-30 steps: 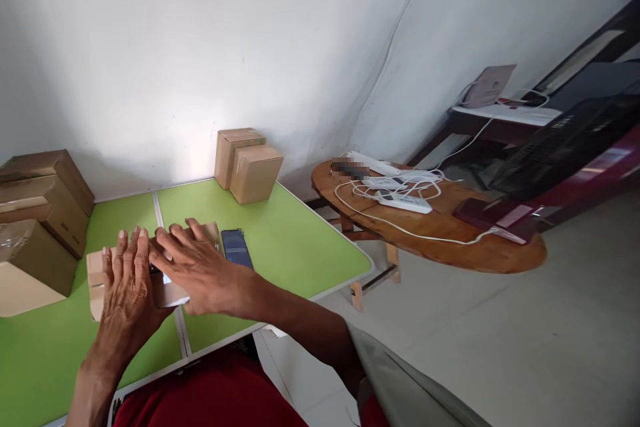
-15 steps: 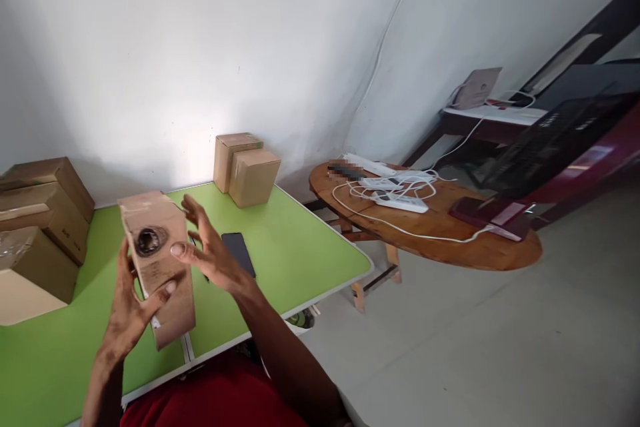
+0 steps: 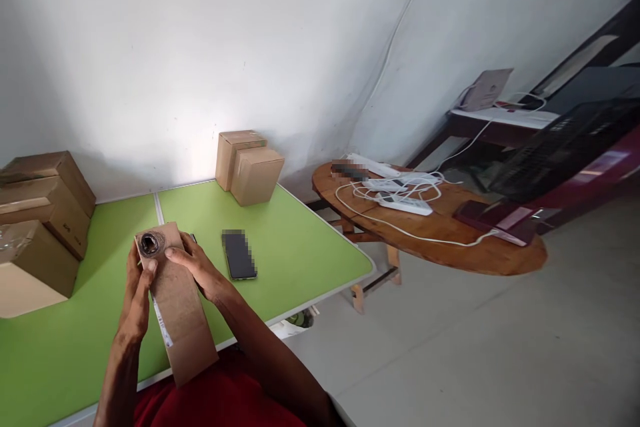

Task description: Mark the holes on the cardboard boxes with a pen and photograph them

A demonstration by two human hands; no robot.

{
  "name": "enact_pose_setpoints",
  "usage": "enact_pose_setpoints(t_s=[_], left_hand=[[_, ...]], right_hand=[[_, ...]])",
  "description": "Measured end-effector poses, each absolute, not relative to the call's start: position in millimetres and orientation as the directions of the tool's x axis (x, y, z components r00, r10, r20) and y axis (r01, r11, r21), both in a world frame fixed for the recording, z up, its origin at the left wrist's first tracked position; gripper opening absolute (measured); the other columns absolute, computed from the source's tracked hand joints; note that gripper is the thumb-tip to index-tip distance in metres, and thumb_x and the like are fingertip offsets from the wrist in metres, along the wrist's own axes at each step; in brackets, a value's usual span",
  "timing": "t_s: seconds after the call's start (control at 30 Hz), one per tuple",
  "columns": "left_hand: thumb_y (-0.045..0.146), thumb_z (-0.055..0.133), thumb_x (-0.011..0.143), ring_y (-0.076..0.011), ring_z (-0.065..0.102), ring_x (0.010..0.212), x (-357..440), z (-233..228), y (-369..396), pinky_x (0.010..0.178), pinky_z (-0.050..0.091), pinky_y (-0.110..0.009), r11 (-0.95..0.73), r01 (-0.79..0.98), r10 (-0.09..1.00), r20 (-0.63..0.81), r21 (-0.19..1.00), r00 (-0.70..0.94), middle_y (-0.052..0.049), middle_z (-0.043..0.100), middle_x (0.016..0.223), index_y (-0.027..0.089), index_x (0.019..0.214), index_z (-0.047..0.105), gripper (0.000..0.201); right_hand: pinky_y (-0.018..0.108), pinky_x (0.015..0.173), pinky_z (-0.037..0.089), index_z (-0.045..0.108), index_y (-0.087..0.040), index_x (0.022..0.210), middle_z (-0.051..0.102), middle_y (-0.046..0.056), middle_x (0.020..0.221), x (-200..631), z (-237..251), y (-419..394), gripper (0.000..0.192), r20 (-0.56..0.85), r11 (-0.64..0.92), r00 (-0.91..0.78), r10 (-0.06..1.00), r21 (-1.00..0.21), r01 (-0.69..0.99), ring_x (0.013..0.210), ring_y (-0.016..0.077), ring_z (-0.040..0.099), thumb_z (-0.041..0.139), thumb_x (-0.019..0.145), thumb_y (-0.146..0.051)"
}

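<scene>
Both hands grip one long cardboard box [image 3: 177,303], tilted above the green table [image 3: 295,247]. Left hand [image 3: 136,297] closes around its left edge; right hand [image 3: 197,267] clasps the upper right side. A phone [image 3: 239,255] lies just right of the grip.

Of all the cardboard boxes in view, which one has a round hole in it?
The long box held in both hands, left hand and right hand, above the green table. Its hole is at the far end; the stacked boxes and the wall pair show none.

Phone [image 3: 239,255] on table [image 3: 295,240] — boxes [image 3: 250,167] behind.
</scene>
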State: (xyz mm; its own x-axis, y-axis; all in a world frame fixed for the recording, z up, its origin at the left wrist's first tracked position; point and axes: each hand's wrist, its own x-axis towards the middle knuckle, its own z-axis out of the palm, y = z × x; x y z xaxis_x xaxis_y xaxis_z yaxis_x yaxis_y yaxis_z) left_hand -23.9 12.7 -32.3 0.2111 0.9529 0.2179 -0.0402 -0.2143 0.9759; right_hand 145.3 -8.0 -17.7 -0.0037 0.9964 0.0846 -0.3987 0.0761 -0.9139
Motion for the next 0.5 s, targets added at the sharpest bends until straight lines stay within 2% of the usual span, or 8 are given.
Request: enact_pose_setpoints(t_s=[0.13, 0.27, 0.4, 0.5], left_hand=[[0.078, 0.067, 0.095, -0.0434, 0.049, 0.162, -17, -20, 21, 0.131, 0.045, -0.06, -0.141, -0.076, 0.978, 0.15, 0.987, 0.144, -0.018, 0.055, 0.17, 0.027, 0.171, 0.047, 0.094], [0.08, 0.071, 0.091, -0.0433, 0.044, 0.164, -12, -8, 13, 0.133, 0.042, -0.061, -0.123, -0.021, 0.989, 0.125, 0.992, 0.078, -0.017, 0.048, 0.175, 0.029, 0.174, 0.042, 0.101], [0.083, 0.081, 0.08, -0.0449, 0.045, 0.163, -10, 3, 0, 0.131, 0.042, -0.064, -0.142, 0.032, 0.988, 0.14, 0.989, 0.072, -0.019, 0.042, 0.179, 0.028, 0.176, 0.039, 0.118], [0.082, 0.084, 0.077, -0.0455, 0.048, 0.16, -10, 8, -5, 0.128, 0.046, -0.064, -0.165, 0.042, 0.984, 0.162, 0.985, 0.072, -0.021, 0.044, 0.176, 0.027, 0.174, 0.041, 0.12]], right_hand=[[0.052, 0.115, 0.057, 0.068, -0.025, 0.14, 0.073, 0.013, 0.145, 145, -17, -9, 0.08, 0.092, 0.066, -0.047, 0.995, -0.918, -0.392, 0.133, 0.036, 0.071, 0.094, 0.079, -0.069], [0.045, 0.109, 0.06, 0.071, -0.025, 0.133, 0.076, 0.011, 0.14, 146, -3, -15, 0.068, 0.097, 0.091, 0.004, 0.995, -0.923, -0.374, 0.126, 0.0321, 0.074, 0.093, 0.082, -0.063], [0.038, 0.099, 0.061, 0.074, -0.022, 0.124, 0.081, 0.007, 0.126, 148, 19, -24, 0.053, 0.127, 0.144, 0.099, 0.987, -0.971, -0.192, 0.115, 0.0278, 0.076, 0.088, 0.085, -0.055], [0.038, 0.093, 0.062, 0.074, -0.021, 0.122, 0.082, 0.008, 0.121, 150, 33, -30, 0.045, 0.156, 0.16, 0.097, 0.983, -0.986, -0.04, 0.11, 0.0275, 0.078, 0.084, 0.087, -0.049]])
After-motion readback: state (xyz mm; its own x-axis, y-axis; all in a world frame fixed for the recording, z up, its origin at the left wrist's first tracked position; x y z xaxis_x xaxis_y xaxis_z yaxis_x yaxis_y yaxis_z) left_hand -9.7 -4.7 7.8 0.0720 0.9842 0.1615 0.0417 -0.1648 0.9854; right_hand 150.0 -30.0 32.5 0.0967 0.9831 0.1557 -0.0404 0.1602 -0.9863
